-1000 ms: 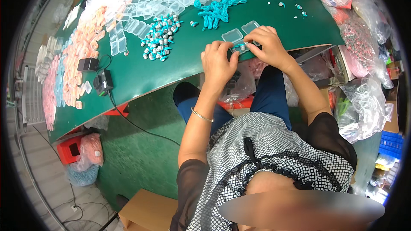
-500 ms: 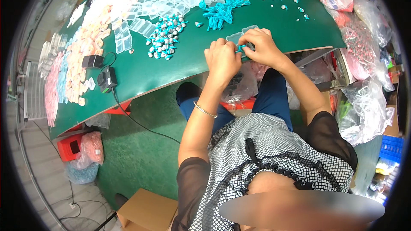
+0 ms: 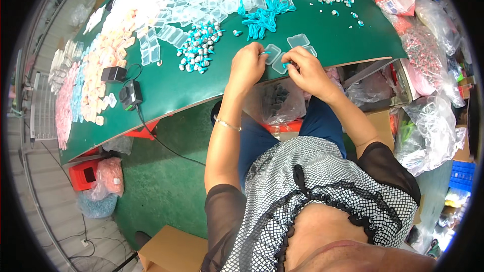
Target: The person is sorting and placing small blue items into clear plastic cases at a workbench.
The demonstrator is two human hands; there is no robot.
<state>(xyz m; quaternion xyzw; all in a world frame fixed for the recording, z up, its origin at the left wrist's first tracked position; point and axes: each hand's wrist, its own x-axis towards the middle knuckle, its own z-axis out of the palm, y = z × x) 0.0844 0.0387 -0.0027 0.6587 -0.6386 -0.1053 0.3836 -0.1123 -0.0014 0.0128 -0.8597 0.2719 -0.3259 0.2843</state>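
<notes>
Two turquoise bits (image 3: 286, 65) are pinched (left hand (image 3: 248, 64), right hand (image 3: 308, 74), one each) over a green table (image 3: 174, 90) above green flooring (image 3: 169, 186).

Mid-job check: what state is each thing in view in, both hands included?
Left hand: pinching a small turquoise piece
Right hand: pinching another turquoise piece
Clear box by the hands: open, partly hidden by the right hand
Turquoise cords: loosely bunched
Striped beads: heaped
Far clear boxes: piled, overlapping
Black device: cable attached
</notes>
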